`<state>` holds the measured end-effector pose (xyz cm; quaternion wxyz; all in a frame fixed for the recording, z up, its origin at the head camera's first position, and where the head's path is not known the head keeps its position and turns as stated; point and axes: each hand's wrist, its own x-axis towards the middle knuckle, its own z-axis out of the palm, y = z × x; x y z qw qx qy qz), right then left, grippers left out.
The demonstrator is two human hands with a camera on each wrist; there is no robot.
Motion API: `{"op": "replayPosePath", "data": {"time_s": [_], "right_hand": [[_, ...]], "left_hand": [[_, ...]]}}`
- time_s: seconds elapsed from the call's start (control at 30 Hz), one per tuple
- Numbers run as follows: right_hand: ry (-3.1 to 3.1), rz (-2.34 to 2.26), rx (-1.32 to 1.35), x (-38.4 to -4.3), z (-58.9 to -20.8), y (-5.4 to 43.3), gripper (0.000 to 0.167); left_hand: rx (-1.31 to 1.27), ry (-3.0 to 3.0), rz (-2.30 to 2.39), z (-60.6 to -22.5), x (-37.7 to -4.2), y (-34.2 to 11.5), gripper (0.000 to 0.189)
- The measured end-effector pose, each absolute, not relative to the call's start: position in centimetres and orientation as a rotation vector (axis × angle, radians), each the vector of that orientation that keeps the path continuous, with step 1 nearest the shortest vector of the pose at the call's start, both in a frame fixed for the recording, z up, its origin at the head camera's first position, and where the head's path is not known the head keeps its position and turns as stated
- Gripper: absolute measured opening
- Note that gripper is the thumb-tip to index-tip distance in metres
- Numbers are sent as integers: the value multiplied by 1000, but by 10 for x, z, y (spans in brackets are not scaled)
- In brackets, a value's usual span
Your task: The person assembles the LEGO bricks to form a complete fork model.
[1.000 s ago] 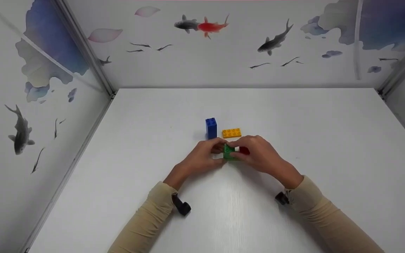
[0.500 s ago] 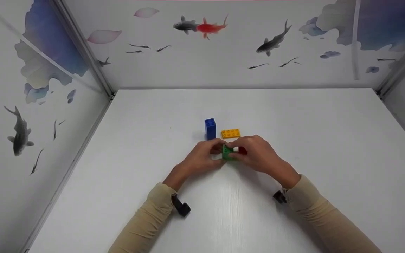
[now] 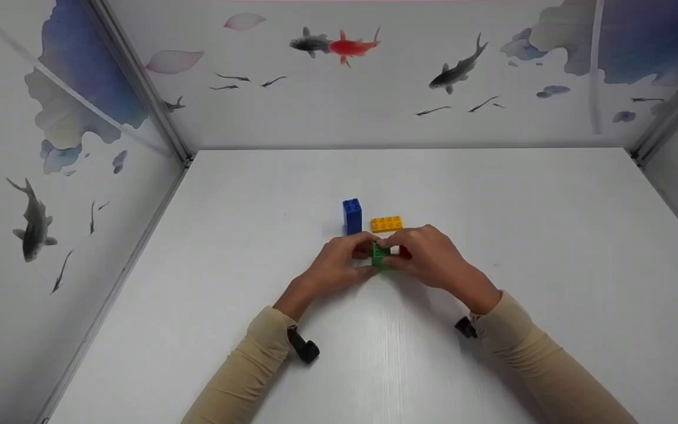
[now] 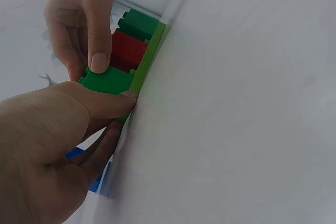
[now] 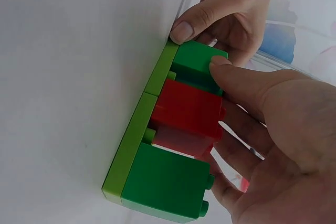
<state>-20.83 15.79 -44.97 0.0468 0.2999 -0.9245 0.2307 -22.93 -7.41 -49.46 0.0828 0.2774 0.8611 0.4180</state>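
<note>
A light green flat strip (image 5: 131,135), made of two base plates end to end, lies on the table. Along it stand a green brick (image 3: 381,251), a red brick (image 5: 189,106) and another green brick (image 5: 165,179), with gaps between them. My left hand (image 3: 339,264) grips the strip's left end, its thumb on the edge of the plate in the left wrist view. With thumb and fingers my right hand (image 3: 433,257) pinches the left green brick. From the head, the right hand hides most of the red brick and the far green one.
Just beyond the hands a tall blue brick (image 3: 352,217) stands upright. To its right lies a flat yellow brick (image 3: 386,224) with its studs up. White walls with painted fish enclose the white table (image 3: 492,194) at the back and sides.
My right hand and wrist have shifted very slightly left, covering more of the red brick in the head view. The left hand keeps its grip, and the blue and yellow bricks stay put.
</note>
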Motion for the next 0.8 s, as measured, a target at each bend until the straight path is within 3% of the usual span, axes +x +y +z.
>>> {"op": "replayPosePath", "data": {"time_s": [0.8], "right_hand": [[-2872, 1010, 934, -220, -456, 173, 32]], "left_hand": [[893, 2561, 1347, -498, -229, -74, 31]]}}
